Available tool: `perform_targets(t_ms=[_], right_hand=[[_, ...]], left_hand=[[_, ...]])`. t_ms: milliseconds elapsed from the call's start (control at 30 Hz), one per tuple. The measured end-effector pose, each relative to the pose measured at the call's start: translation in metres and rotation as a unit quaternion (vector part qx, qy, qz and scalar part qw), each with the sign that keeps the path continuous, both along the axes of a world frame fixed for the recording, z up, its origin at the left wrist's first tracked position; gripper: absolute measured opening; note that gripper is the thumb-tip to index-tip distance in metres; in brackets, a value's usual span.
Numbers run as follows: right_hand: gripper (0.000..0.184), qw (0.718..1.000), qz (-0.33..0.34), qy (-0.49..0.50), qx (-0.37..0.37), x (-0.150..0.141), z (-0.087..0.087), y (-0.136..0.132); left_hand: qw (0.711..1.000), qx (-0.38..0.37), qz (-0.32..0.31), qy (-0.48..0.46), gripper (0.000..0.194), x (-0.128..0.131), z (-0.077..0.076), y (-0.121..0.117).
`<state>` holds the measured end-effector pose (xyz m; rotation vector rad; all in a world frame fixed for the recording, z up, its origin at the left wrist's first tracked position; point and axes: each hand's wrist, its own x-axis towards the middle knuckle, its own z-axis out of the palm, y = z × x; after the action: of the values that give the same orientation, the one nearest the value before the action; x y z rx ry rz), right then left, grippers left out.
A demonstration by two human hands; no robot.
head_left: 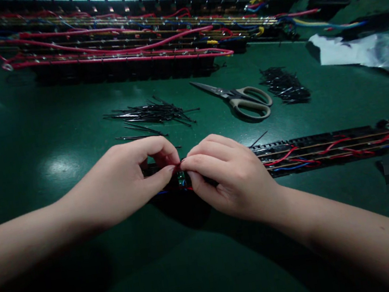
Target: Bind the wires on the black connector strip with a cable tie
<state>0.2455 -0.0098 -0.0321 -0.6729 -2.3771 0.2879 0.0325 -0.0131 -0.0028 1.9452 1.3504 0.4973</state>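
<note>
In front of me lies a long black wired strip (319, 150) with red and blue wires and brass-coloured rails along it. My left hand (130, 180) is closed in a pinch over its left end, thumb against the fingertips. Right beside it, my right hand (233, 174) pinches at the same spot, covering part of the strip. A bit of red shows between the fingertips, but what they grip is too small to make out. Below them a small green circuit board (182, 179) is partly visible. One thin black cable tie (258, 139) sticks up behind my right hand.
Beyond my hands are a pile of black cable ties (155, 113), scissors (246, 99) with grey handles, and a second tie pile (285, 84). More wired strips (121, 49) stretch across the back of the green table (33, 141). A plastic bag (366, 52) lies at the right.
</note>
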Motion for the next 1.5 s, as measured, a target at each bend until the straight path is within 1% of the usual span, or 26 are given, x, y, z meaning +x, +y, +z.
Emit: perform_targets(t_ms=[400,600,900,1167,1500], right_hand=[[0.016,1.000,0.003,-0.012,-0.003,0.0005,-0.0006,-0.0001],[0.016,1.000,0.004,-0.012,-0.001,0.0007,-0.0009,0.0007],[0.018,1.000,-0.004,-0.026,-0.006,0.0013,-0.0017,0.0002],[0.019,0.999,-0.005,-0.040,-0.006,0.0020,-0.0014,0.0004],[0.019,0.999,-0.004,-0.039,0.002,0.0020,-0.0014,0.0001]], left_hand=[[1.000,0.002,-0.019,0.013,0.012,0.0012,0.0024,-0.0010],[1.000,0.021,-0.020,0.007,0.010,-0.0005,0.0014,-0.0028],[0.999,0.041,-0.026,0.000,0.015,-0.0001,0.0012,-0.0018],[0.999,0.015,-0.023,0.017,0.017,0.0008,0.0025,-0.0013],[0.999,0.024,-0.026,0.017,0.016,0.0013,0.0015,-0.0017]])
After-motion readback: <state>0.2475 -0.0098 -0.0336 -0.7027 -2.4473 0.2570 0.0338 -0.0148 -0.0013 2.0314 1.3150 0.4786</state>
